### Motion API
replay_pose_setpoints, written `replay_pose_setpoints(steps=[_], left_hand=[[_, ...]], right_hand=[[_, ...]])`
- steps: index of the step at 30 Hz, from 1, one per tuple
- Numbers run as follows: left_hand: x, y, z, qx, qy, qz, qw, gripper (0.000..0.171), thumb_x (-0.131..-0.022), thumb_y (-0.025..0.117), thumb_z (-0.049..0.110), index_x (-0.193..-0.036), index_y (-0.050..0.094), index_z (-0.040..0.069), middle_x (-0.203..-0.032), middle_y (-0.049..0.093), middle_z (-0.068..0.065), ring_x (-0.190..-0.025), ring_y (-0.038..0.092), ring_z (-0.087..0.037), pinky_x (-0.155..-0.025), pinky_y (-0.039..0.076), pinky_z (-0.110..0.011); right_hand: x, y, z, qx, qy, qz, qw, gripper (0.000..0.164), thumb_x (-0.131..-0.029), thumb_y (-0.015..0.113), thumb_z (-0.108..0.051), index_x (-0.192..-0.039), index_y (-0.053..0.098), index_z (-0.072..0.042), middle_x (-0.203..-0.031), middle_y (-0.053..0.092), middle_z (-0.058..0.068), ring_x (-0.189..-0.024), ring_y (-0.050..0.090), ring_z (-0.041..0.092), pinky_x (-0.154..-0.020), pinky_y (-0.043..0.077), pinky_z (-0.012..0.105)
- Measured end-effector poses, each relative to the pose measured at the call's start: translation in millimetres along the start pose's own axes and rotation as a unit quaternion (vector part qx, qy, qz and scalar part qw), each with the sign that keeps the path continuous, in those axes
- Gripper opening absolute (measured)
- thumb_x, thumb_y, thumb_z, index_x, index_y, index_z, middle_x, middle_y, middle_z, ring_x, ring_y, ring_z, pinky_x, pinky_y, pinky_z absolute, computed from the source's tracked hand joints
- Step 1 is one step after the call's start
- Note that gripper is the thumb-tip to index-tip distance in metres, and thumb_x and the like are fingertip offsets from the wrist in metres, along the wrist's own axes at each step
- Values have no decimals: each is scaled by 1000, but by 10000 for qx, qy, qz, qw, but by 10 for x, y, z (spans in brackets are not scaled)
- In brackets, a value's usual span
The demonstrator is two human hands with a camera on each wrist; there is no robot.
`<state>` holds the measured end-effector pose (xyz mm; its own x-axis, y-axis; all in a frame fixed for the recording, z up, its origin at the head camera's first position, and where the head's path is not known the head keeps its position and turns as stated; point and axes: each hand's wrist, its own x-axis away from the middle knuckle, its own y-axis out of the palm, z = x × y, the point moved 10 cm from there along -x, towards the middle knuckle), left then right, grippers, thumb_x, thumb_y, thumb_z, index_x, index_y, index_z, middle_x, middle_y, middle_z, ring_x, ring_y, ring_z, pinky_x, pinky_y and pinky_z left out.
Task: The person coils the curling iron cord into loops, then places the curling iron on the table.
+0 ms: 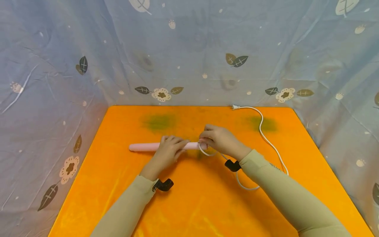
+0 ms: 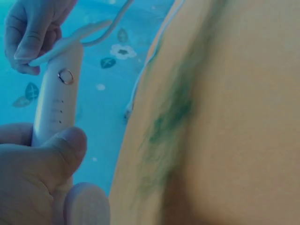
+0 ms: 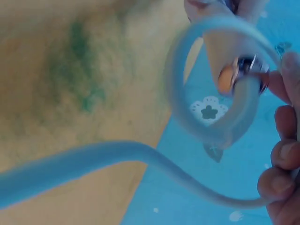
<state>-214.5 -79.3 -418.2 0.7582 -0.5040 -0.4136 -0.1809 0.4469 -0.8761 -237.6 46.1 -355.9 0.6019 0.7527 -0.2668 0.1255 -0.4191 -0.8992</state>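
A slim pink hair straightener (image 1: pixel 145 147) lies crosswise above the orange tabletop, its corded end to the right. My left hand (image 1: pixel 169 149) grips it around the middle, thumb along the near side. In the left wrist view, a round button (image 2: pixel 65 76) and a row of small marks show on its handle. My right hand (image 1: pixel 222 140) is at the corded end and pinches the white cord (image 3: pixel 176 84), which loops over the handle's end. The right wrist view shows the cord's loop up close, with a shiny ring (image 3: pixel 246 68) at the handle's end.
More of the cord (image 1: pixel 270 143) snakes across the right side of the table (image 1: pixel 189 204), and its plug (image 1: pixel 235 107) lies at the back edge. A patterned grey-blue cloth (image 1: pixel 189 49) hangs behind and at both sides. Black wrist cameras (image 1: pixel 165 185) sit on both sleeves.
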Motion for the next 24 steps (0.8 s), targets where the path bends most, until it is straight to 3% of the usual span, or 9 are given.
replay_pose_setpoints(steps=[3,6,10,12,16,18,20,22,24], left_hand=[[41,-24,12,124,93,105,9998,45,-87,74,19,-131,63,20,-116,65,-3,-107,54,-25,-92,32,-48],[68,-81,11,269,164,325,9990,45,-87,74,20,-130,63,20,-116,65,-2,-108,55,-25,-93,33,-48],[92,-193,4,493,226,719,9959,43,-87,74,23,-128,64,19,-115,65,-2,-107,55,-24,-93,33,-47],[92,-254,4,650,236,940,9932,42,-87,73,23,-128,65,17,-114,65,-2,-107,55,-25,-92,33,-47],[80,-339,0,839,207,1277,9880,44,-86,73,21,-129,64,17,-114,64,-3,-106,55,-26,-93,32,-47],[68,-352,-6,843,157,1353,9871,45,-87,72,21,-131,62,18,-115,64,-3,-107,55,-26,-94,31,-47],[55,-350,-16,797,87,1384,9871,45,-88,72,21,-132,62,18,-116,63,-3,-107,54,-26,-93,30,-48],[43,-344,-35,733,-20,1411,9873,45,-88,71,21,-132,62,19,-116,63,-3,-107,54,-26,-93,30,-47],[33,-339,-55,655,-124,1451,9872,45,-88,71,22,-132,62,19,-115,63,-3,-107,55,-25,-92,30,-47]], right_hand=[[6,41,191,-1008,698,-194,9923,9,-91,67,-31,-93,71,-23,-87,56,-10,-72,54,6,-67,49,26],[36,91,376,-2084,1346,-253,9684,15,-91,66,-38,-94,70,-23,-91,63,-7,-80,60,11,-74,52,32],[90,201,524,-3072,1739,-227,9353,28,-94,61,-41,-101,71,-15,-94,67,2,-81,61,20,-75,52,40],[142,288,569,-3595,1891,-169,9136,33,-96,59,-40,-106,71,-11,-93,66,6,-80,58,23,-73,51,41],[269,547,574,-4742,2233,-70,8516,37,-98,56,-36,-117,66,-5,-87,59,17,-75,52,23,-68,48,38],[310,673,518,-4997,2317,-143,8345,39,-100,53,-36,-114,63,-1,-85,52,24,-69,46,23,-62,44,39],[318,754,454,-4884,2332,-222,8406,37,-101,50,-37,-108,61,-2,-85,49,28,-64,44,21,-58,44,38],[306,783,395,-4503,2321,-286,8617,36,-103,46,-36,-97,59,-3,-85,49,31,-58,41,21,-52,42,36],[278,764,338,-3840,2245,-332,8950,28,-104,45,-30,-101,60,-7,-80,52,26,-53,41,19,-47,39,32]])
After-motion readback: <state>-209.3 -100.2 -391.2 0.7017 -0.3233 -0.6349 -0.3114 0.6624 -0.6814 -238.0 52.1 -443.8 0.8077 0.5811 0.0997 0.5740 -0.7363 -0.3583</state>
